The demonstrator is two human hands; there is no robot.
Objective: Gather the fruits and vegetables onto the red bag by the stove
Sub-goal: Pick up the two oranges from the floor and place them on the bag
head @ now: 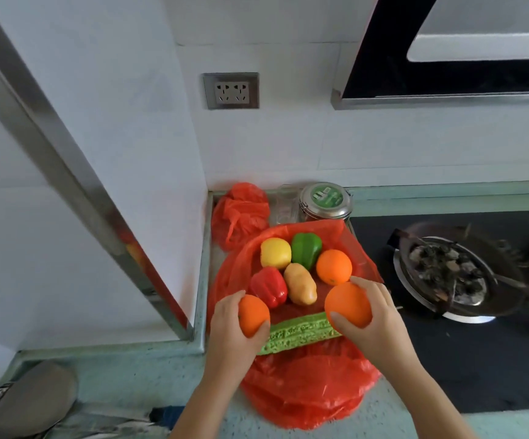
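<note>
Fingers of left hand [231,332] clasp small orange [253,314], right hand [382,324] clasps large orange [348,304], above red bag [307,391]

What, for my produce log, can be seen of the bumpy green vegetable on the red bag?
The bumpy green gourd lies flat, crosswise on the red bag, nearest the person. It is long and light green, with warty skin. Its ends are hidden behind the left hand and right hand, each gripping an orange; contact with it is unclear.

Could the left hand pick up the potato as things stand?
Probably not yet: the left hand grips an orange, so it is full, though the potato lies uncovered just beyond it.
</note>
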